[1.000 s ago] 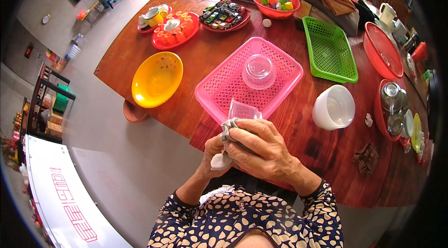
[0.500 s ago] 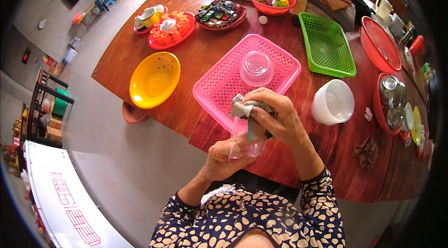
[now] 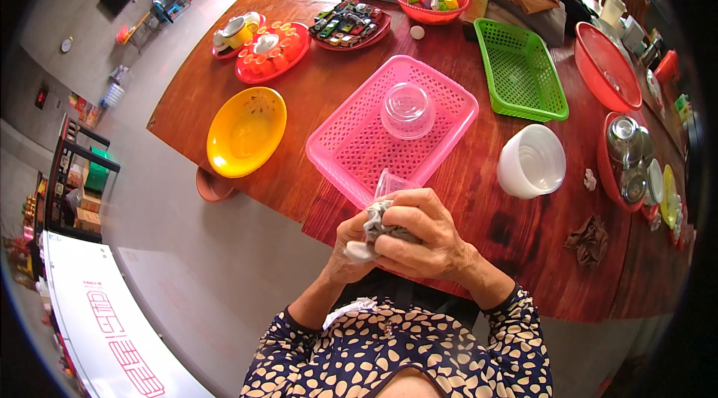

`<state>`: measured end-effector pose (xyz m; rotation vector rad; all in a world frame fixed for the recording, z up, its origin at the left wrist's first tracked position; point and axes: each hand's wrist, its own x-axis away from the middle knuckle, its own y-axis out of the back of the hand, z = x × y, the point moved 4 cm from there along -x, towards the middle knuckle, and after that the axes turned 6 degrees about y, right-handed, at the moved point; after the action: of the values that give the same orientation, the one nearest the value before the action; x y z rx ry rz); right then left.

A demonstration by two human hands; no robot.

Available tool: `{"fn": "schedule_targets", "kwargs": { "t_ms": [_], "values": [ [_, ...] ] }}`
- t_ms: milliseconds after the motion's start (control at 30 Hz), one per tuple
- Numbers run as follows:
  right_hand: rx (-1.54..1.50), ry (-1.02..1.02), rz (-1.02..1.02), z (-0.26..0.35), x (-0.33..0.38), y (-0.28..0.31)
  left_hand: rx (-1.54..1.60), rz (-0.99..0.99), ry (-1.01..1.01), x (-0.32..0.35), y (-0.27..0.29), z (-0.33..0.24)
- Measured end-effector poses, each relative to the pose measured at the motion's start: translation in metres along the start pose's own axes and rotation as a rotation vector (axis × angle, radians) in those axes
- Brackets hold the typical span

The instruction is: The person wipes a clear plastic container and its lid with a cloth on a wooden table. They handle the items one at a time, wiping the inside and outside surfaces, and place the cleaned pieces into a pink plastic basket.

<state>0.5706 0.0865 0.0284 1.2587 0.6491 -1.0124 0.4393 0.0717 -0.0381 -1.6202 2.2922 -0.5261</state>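
Close together over the table's front edge, my two hands work on one clear plastic container (image 3: 390, 184). Its rim shows above the fingers; the rest is mostly covered. My left hand (image 3: 346, 248) is closed around the container from the left. In my right hand (image 3: 428, 237) is a bunched grey cloth (image 3: 377, 223), pressed against the container. Just beyond the hands lies a pink perforated basket (image 3: 340, 145), with a clear round bowl (image 3: 408, 111) inside it. To the right of my right hand stands a stack of white translucent tubs (image 3: 532, 162).
A yellow bowl (image 3: 247, 132) sits at the table's left edge. A green basket (image 3: 521, 72) and red basins (image 3: 607, 69) stand to the right, near a crumpled brown wad (image 3: 588, 240). Behind are a plate of toy cars (image 3: 350, 24) and a red basket of blocks (image 3: 432, 1).
My right hand has moved down with the cloth, closer to my left hand. The container has turned, and its rim now points away toward the pink basket.
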Motion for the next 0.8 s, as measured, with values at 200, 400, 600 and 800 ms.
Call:
{"fn": "schedule_targets", "kwargs": {
  "t_ms": [200,400,600,800],
  "values": [
    [-0.259,-0.283,-0.072,-0.042,-0.012,0.015,-0.185,0.098,-0.044,0.005,-0.004,0.001],
    [-0.918,-0.818,-0.162,-0.074,0.026,0.006,-0.127,0.22,-0.119,0.001,-0.013,-0.005],
    [-1.098,-0.868,-0.295,-0.088,0.062,-0.012,-0.057,0.24,-0.048,0.002,-0.014,0.002],
    [-0.962,-0.689,-0.226,-0.078,0.046,-0.004,0.004,0.317,0.161,0.002,-0.017,-0.012]
  ]
}}
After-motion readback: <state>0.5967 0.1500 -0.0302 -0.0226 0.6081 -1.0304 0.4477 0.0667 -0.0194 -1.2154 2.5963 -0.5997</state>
